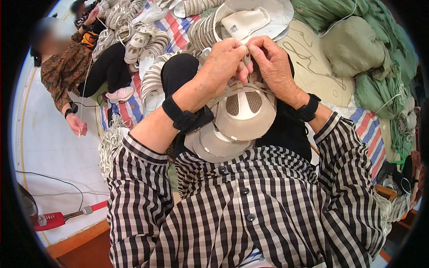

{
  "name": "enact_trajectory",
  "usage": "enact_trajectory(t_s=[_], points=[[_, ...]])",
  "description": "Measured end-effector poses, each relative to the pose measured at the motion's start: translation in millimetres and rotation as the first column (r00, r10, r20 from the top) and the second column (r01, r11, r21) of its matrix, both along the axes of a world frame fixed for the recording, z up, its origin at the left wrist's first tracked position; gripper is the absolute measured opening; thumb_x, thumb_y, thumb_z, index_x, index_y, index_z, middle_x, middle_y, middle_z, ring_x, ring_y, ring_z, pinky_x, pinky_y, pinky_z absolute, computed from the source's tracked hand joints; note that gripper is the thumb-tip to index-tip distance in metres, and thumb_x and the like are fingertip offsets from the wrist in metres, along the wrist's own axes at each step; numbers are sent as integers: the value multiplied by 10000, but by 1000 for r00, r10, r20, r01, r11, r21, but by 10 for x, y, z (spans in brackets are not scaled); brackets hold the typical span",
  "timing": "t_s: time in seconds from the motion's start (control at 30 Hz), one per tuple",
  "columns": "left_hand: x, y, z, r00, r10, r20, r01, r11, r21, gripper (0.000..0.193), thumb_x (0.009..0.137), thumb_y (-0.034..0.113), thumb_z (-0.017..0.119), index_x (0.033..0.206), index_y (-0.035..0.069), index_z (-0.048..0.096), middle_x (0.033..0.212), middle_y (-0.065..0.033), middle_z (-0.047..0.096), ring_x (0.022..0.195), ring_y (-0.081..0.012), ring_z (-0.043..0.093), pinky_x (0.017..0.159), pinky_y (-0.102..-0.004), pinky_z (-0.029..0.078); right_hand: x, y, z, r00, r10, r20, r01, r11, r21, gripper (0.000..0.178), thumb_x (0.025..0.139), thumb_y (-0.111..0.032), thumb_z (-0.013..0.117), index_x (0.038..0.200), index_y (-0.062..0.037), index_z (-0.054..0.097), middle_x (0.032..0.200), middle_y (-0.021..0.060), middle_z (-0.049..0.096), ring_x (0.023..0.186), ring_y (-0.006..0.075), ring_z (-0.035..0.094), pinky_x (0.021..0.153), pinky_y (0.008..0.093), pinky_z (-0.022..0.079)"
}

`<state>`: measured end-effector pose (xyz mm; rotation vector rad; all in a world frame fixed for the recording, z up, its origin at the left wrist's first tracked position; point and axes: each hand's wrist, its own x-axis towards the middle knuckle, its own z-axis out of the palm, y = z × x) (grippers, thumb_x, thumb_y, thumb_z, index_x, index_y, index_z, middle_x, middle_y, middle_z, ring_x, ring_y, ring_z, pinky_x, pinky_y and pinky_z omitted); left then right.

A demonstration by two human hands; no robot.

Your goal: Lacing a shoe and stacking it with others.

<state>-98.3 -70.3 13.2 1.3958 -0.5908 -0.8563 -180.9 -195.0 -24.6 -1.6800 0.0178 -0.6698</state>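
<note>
A beige shoe upper [261,121] with brown mesh panels rests on my lap, its toe toward me. More beige uppers [217,142] lie stacked under it. Above its lacing area, my left hand [227,60] and my right hand [272,64] meet with fingertips pinched together. Both are closed on a pale shoelace [261,86], part of which crosses the upper; the fingers hide most of the pinched part. Just beyond my hands, a white insole-shaped piece [246,22] sits in a pale, rounded container.
Stacks of shoe uppers [154,47] stand at the far left on a striped sheet [175,27]. A bundle of loose laces [112,145] hangs at left. Another person [60,73] sits there holding a thin cord. Green cloth sacks [355,47] lie at right. A red-handled tool [49,221] is at lower left.
</note>
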Motion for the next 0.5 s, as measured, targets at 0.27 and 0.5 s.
enact_trajectory(t_s=[0.27,0.5], points=[[26,107,0,993,-100,-70,92,990,-107,134,916,67,463,974,-52,489,818,-128,599,705,-210,669,685,-307,567,38,-48,-76,999,-32,15,32,999,-13,139,949,-142,555,939,-7,585,794,3,573,713,66,497,655,222,443],[86,145,32,985,-144,-96,144,990,-1,152,964,95,497,1029,-37,534,946,-131,629,817,-192,680,727,-263,569,5,-26,-25,1000,-20,-21,19,999,-42,121,936,-136,576,955,-18,587,785,-1,565,706,70,499,652,223,444]])
